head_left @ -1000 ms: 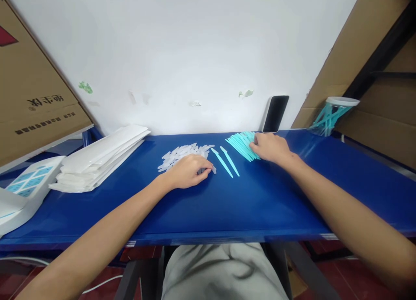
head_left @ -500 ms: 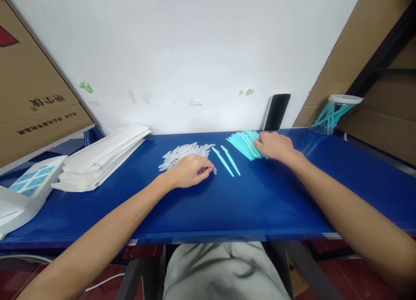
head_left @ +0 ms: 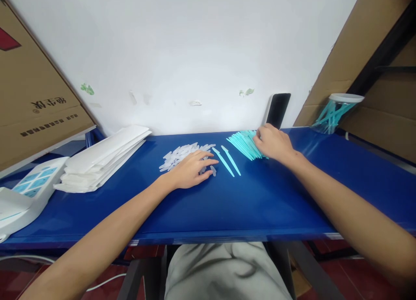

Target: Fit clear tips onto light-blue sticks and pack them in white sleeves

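Note:
My left hand [head_left: 192, 169] is spread with its fingers apart, low over the near right side of a heap of clear plastic caps [head_left: 175, 155]. One loose cap [head_left: 213, 170] lies by its fingertips. To the right, two turquoise razors [head_left: 231, 161], slim like eyebrow razors, lie side by side on the blue table. Beyond them is a fanned pile of turquoise razors [head_left: 243, 145]. My right hand [head_left: 273, 143] is at the pile's right end, its fingers curled together; what they pinch, if anything, is hidden.
White paper sleeves [head_left: 107, 154] are stacked at left, beside a white device [head_left: 35, 191] with blue labels. A black phone [head_left: 278, 109] leans on the wall behind my right hand. At far right stands a clear jar [head_left: 334, 115] of turquoise sticks. Cardboard [head_left: 39, 83] rises at left.
My left hand has opened from a pinch, and the small cap at its fingertips now lies on the table. My right hand has lifted slightly at the razor pile.

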`<state>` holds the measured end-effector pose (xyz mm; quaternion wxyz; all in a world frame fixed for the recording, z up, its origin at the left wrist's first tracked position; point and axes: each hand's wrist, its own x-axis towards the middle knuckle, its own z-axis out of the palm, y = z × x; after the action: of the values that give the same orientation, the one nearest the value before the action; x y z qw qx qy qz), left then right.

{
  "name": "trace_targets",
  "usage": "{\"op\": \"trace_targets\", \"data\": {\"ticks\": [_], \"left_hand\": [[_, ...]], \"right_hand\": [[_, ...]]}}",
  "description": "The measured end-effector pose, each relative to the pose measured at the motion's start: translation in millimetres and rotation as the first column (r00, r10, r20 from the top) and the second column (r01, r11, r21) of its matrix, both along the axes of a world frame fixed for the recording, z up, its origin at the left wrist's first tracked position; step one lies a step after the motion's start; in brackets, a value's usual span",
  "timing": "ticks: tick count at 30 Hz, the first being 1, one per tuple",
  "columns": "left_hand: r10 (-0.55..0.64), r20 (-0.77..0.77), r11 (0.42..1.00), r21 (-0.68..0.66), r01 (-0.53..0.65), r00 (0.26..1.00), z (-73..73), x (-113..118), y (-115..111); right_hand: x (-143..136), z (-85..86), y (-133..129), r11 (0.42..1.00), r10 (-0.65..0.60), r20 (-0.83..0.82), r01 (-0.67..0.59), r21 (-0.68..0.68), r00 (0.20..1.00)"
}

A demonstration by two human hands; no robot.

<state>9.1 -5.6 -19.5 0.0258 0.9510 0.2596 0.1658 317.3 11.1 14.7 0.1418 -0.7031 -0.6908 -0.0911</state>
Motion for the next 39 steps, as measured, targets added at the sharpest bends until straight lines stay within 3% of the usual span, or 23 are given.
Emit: {"op": "trace_targets", "data": {"ticks": [3,6,11,16,20,25,31,39], "left_hand": [[0.01,-0.041,1.0,-0.027,-0.011,0.999,0.0,-2,1],[-0.007,-0.029,0.999,-0.046,0.006,1.0,0.1,-2,2],[-0.033,0.037,0.998,-0.054,0.035,0.999,-0.2,-1,4],[-0.075,0.117,0.996,-0.034,0.08,0.99,1.4,2,2],[-0.035,0.204,0.999,0.024,0.03,0.978,1.9,3,1],[0.033,0.36,0.995,0.078,-0.065,0.932,-0.4,0,7],[0.217,0.523,0.975,-0.076,-0.208,0.824,-1.2,1,10],[0.339,0.606,0.939,-0.259,-0.225,0.72,-2.2,3,12]], "right_hand": [[-6,1.4,-3,0.983,0.109,-0.043,-0.102,0.153,0.993],[-13,0.4,-6,0.951,0.244,-0.131,-0.211,0.224,0.961],[-23,-8.1,-12,0.899,0.433,-0.306,-0.384,0.208,0.848],[-27,-14.5,-14,0.837,0.546,-0.257,-0.511,0.196,0.797],[-28,-13.5,-15,0.828,0.56,-0.233,-0.525,0.198,0.795],[-32,-9.5,-20,0.869,0.494,-0.229,-0.472,0.147,0.839],[-36,-6.7,-22,0.88,0.474,-0.204,-0.458,0.124,0.857],[-34,-5.2,-22,0.861,0.505,-0.179,-0.475,0.184,0.845]]}}
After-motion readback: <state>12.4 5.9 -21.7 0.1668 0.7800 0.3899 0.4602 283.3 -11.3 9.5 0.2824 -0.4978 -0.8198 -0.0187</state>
